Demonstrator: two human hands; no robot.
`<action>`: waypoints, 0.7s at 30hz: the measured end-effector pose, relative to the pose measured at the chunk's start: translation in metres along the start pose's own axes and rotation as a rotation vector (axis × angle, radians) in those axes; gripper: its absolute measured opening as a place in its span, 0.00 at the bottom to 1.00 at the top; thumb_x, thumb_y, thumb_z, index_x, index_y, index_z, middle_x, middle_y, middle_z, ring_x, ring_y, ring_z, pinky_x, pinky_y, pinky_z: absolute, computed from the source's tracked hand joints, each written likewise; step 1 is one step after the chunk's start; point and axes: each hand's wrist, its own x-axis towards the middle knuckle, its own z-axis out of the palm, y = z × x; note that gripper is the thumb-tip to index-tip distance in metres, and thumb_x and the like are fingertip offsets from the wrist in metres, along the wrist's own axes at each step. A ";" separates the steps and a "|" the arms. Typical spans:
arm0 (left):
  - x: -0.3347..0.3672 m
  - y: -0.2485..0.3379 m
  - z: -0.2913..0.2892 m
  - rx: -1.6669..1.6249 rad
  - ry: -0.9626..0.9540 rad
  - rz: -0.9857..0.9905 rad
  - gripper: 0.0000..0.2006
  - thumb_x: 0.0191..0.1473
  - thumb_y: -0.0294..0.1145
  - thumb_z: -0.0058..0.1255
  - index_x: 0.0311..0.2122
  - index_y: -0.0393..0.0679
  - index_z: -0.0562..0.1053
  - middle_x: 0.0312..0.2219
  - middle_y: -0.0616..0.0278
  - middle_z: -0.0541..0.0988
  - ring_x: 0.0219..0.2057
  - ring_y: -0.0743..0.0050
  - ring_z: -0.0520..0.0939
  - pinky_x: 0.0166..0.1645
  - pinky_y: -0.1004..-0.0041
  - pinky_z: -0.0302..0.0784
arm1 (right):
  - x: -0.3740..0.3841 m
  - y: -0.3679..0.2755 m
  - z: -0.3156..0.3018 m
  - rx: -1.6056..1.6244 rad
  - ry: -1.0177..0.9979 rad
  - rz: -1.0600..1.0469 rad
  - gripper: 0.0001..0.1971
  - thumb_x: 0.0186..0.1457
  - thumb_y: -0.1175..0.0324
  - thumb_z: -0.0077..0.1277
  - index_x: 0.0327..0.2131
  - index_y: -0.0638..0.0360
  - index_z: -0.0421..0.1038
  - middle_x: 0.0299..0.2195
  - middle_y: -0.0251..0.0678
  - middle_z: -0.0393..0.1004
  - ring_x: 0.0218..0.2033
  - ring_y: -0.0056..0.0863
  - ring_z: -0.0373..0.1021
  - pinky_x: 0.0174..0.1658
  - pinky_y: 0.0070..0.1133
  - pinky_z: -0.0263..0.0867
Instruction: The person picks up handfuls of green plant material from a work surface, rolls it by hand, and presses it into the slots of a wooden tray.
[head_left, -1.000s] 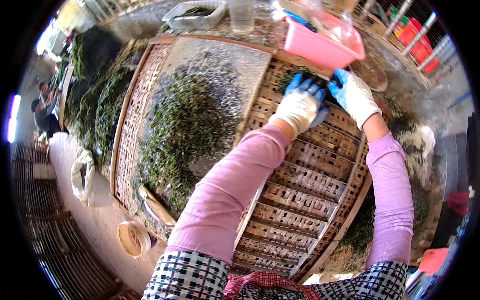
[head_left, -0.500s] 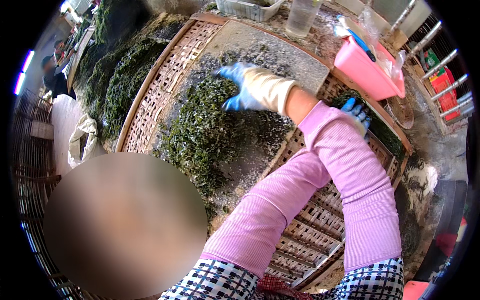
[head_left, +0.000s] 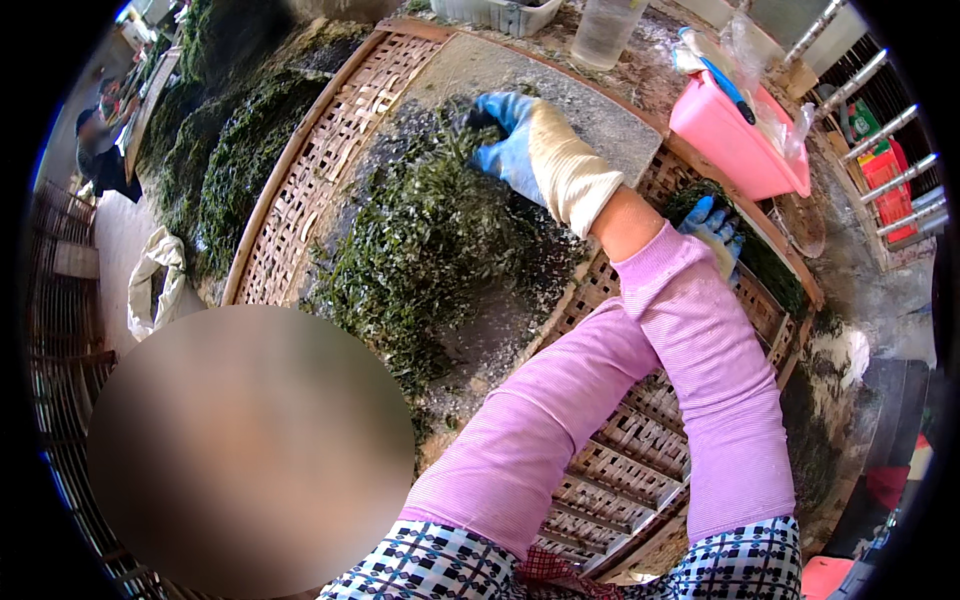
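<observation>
1. Grey workroom floor (head_left: pixel 150 235) shows at left, beside a big dark green mound (head_left: pixel 260 150) on the far left.
2. One wood-framed woven tray (head_left: pixel 315 140) spans the middle, carrying a flat grey board (head_left: pixel 520 80); a pink bin (head_left: pixel 722 140) stands just beyond its far right side.
3. On the board lies the green heap (head_left: pixel 410 245), its long axis running from the far side to the near side. It looks loose, leafy and damp, dark green with brighter edges, and speckled with pale flecks, which also dot the board.
4. Forearms cross, the right above the left. The right hand (head_left: pixel 530 150) is therefore nearer the heap, at its far right edge; most of the heap lies to the left and near side of that grip. Its blue-coated fingers and thumb bend around dark strands, but blur hides whether they have closed on any.
5. Well apart, at the far right, the left hand (head_left: pixel 712 240) rests by a dark green strip (head_left: pixel 775 265). Its fingers are slightly spread; the right forearm hides part of it, so I cannot tell whether that grip has hold of anything.
</observation>
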 end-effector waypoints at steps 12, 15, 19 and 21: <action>0.001 -0.008 -0.022 -0.040 0.399 0.086 0.26 0.50 0.51 0.50 0.51 0.46 0.74 0.50 0.54 0.77 0.55 0.53 0.73 0.65 0.52 0.56 | -0.083 -0.059 -0.142 -0.140 0.198 -0.512 0.15 0.54 0.78 0.49 0.47 0.60 0.72 0.41 0.33 0.78 0.42 0.24 0.74 0.49 0.18 0.69; -0.006 -0.016 -0.034 -0.119 0.694 0.195 0.27 0.49 0.51 0.52 0.50 0.45 0.74 0.49 0.53 0.78 0.55 0.52 0.74 0.65 0.51 0.55 | -0.140 -0.101 -0.178 -1.121 0.480 -0.735 0.15 0.56 0.76 0.50 0.48 0.59 0.72 0.42 0.33 0.78 0.42 0.25 0.74 0.48 0.20 0.70; -0.023 -0.019 -0.055 -0.274 0.810 0.221 0.17 0.44 0.35 0.51 0.40 0.41 0.76 0.38 0.49 0.78 0.42 0.46 0.77 0.50 0.51 0.70 | -0.171 -0.098 -0.252 0.259 0.307 -0.373 0.17 0.51 0.83 0.54 0.46 0.59 0.74 0.39 0.31 0.78 0.38 0.24 0.74 0.43 0.20 0.70; -0.022 -0.014 -0.061 -0.318 0.950 0.160 0.15 0.45 0.34 0.50 0.39 0.40 0.75 0.35 0.48 0.78 0.39 0.44 0.76 0.47 0.51 0.70 | -0.192 -0.098 -0.269 -0.076 0.485 -0.180 0.18 0.52 0.85 0.52 0.48 0.62 0.72 0.40 0.30 0.78 0.40 0.22 0.73 0.46 0.20 0.70</action>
